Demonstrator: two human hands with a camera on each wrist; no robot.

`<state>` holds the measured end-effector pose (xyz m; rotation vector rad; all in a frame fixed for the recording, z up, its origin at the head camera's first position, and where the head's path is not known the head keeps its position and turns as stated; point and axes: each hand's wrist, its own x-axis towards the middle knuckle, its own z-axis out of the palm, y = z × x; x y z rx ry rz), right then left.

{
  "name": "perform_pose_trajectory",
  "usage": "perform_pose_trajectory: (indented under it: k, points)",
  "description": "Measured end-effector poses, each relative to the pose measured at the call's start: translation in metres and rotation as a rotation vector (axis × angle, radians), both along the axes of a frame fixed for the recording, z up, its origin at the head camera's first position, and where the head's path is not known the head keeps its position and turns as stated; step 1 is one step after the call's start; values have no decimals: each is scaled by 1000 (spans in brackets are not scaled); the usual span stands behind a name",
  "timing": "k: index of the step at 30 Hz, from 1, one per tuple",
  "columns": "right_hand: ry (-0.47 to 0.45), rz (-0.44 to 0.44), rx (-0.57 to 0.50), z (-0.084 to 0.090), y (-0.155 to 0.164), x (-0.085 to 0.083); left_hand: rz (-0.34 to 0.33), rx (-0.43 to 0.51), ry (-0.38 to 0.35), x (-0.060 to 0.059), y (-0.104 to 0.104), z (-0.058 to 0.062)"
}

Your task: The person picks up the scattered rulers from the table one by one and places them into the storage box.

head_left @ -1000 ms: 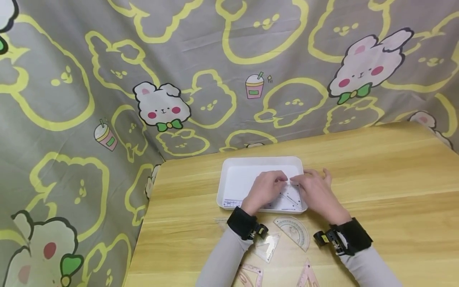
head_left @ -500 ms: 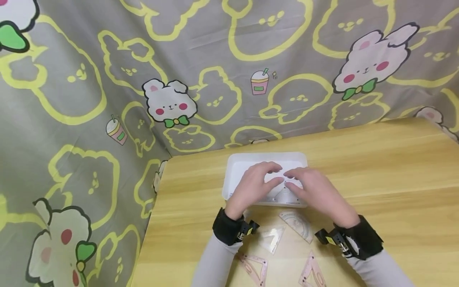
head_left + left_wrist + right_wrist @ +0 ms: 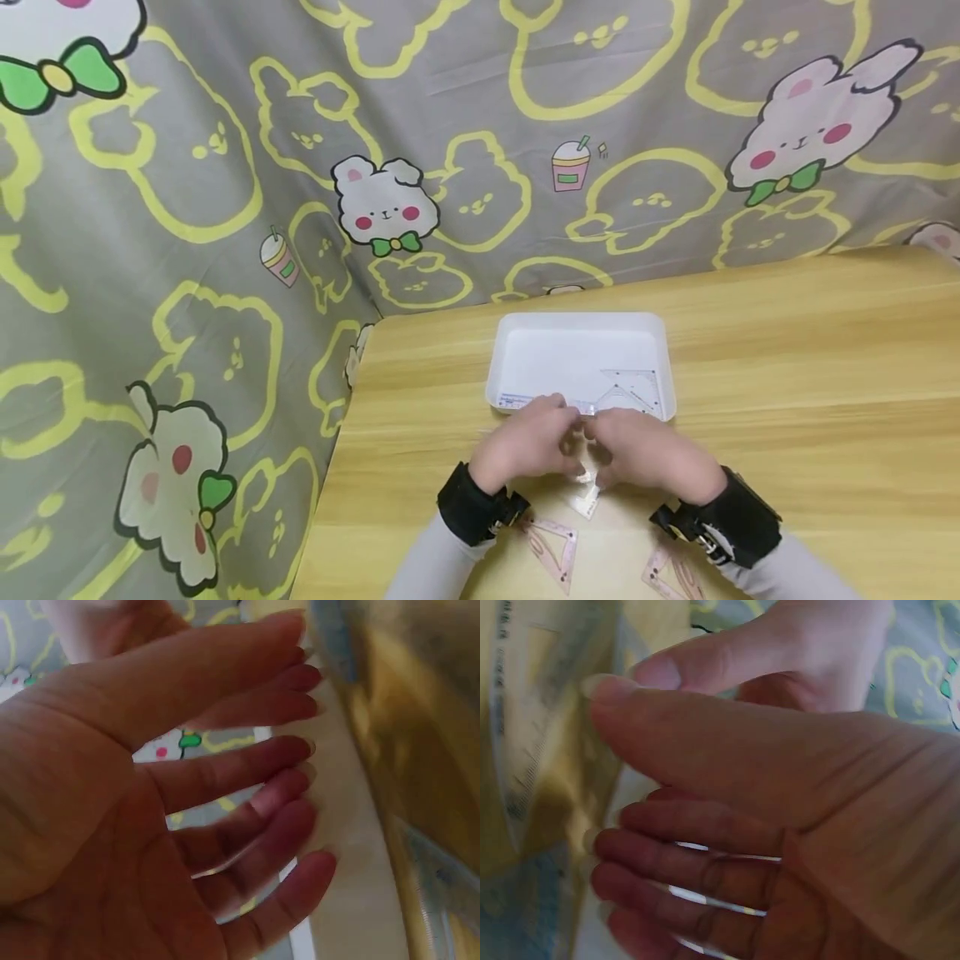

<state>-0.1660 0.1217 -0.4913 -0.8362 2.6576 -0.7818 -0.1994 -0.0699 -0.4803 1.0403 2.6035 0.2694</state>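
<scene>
A white tray (image 3: 577, 329) stands on the wooden table (image 3: 810, 375). In it lie a clear set square (image 3: 636, 389) at the right and a clear ruler (image 3: 525, 402) along the front wall. Both hands are just in front of the tray, side by side and palms down. My left hand (image 3: 551, 429) has its fingers straight (image 3: 247, 761) and holds nothing. My right hand (image 3: 611, 446) also has loose, extended fingers (image 3: 682, 847). A clear plastic piece (image 3: 585, 500) pokes out from under them; whether the fingers touch it I cannot tell.
Two pink set squares (image 3: 553, 546) (image 3: 675, 575) lie near the table's front edge, by my wrists. A patterned grey and yellow cloth (image 3: 300, 208) hangs behind and to the left of the table. The table's left edge (image 3: 337, 467) is close to my left arm.
Both hands have drawn back out of the tray to the table in front of it. The clear set square they were touching now lies alone in the tray.
</scene>
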Motion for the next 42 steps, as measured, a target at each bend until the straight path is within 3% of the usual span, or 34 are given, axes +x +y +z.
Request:
perform_pose_trajectory:
  k: [6, 12, 17, 26, 31, 35, 38, 42]
  points:
    - [61, 4, 103, -16, -14, 7, 11, -158, -9, 22, 0, -4]
    - [150, -8, 140, -21, -22, 10, 26, -210, 86, 33, -3, -19]
    - [153, -19, 148, -23, -25, 10, 29, -157, 122, 35, -2, -28]
    - [34, 7, 124, -24, -18, 3, -14, -104, -9, 26, -4, -31]
    - [-15, 25, 67, -23, -10, -2, -25, -19, -108, 18, -9, -32]
    - [-42, 58, -41, -18, -1, -7, -53, 121, -180, 10, -15, -33]
    - [-49, 95, -147, -11, 5, -12, -72, 229, -201, 3, -21, -29]
    - [-39, 116, -250, -2, 13, -20, -48, 356, -215, -7, -30, -21]
